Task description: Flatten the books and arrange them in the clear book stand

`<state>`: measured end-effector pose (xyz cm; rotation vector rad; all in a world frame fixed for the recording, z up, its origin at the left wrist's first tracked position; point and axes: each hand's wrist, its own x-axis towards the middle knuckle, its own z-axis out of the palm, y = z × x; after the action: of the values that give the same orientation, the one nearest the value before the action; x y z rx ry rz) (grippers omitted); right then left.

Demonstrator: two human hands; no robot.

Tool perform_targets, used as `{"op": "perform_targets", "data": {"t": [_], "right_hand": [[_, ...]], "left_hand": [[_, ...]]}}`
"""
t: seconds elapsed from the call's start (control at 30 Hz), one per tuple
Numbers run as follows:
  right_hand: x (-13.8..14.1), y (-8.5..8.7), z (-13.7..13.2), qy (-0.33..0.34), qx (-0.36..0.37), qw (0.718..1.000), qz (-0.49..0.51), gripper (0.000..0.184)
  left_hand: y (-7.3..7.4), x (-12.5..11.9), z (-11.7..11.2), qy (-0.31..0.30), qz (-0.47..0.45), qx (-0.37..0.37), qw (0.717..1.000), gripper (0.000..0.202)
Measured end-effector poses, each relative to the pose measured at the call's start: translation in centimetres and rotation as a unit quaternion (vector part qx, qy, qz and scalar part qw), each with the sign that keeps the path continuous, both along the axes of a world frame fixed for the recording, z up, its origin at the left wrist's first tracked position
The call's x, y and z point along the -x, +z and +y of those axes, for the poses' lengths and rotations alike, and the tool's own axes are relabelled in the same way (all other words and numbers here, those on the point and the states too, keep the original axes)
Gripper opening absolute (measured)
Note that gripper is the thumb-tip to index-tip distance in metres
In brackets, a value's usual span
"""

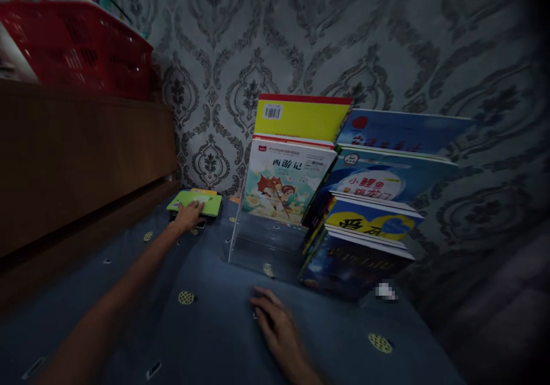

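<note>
My left hand [188,215] reaches far out and rests on the green book [208,204], its fingers lying over the cover. That book tops a small pile against the wall, with a yellow-orange edge showing behind it; the lower books are mostly hidden. Low over the blue patterned cloth, my right hand [277,327] is loosely bent, fingers apart, holding nothing. Ahead of it stands a clear stepped book rack [266,247]. On its left side are a white picture book [287,181] and a yellow book [301,118] behind it.
Several books stand in rows on the right, with a blue one [378,181] and a dark one [352,264] in front. A red basket [86,50] sits on a wooden cabinet [86,161] at left. Patterned wallpaper [215,87] closes the back. Blue cloth [206,327] covers the surface.
</note>
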<state>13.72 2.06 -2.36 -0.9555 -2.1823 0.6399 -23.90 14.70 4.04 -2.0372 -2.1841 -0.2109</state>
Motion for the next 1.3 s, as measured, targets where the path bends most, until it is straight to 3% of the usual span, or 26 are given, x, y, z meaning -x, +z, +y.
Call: {"op": "perform_targets", "data": {"t": [0.23, 0.43, 0.53, 0.8, 1.03, 1.3], "right_hand": [[0.0, 0.0, 0.3, 0.005, 0.021, 0.999, 0.025, 0.03], [0.0, 0.2, 0.4, 0.005, 0.014, 1.0, 0.023, 0.031], [0.2, 0.4, 0.4, 0.02, 0.016, 0.999, 0.022, 0.032], [0.6, -0.1, 0.2, 0.023, 0.0, 1.0, 0.017, 0.03], [0.7, 0.6, -0.2, 0.045, -0.019, 0.999, 0.005, 0.029], [0.8, 2.0, -1.2, 0.071, -0.042, 0.997, -0.009, 0.031]], "left_hand": [[1.0, 1.5, -0.5, -0.045, 0.027, 0.025, 0.998, 0.041], [1.6, 1.6, -2.9, -0.061, 0.031, 0.025, 0.997, 0.044], [1.2, 1.4, -5.2, -0.065, 0.027, 0.024, 0.997, 0.049], [-1.6, -0.2, -13.6, -0.07, -0.004, 0.06, 0.996, 0.058], [-1.6, -2.2, -17.4, -0.074, -0.01, 0.046, 0.996, 0.058], [-3.1, -5.5, -22.4, -0.105, -0.011, 0.026, 0.994, 0.059]]}}
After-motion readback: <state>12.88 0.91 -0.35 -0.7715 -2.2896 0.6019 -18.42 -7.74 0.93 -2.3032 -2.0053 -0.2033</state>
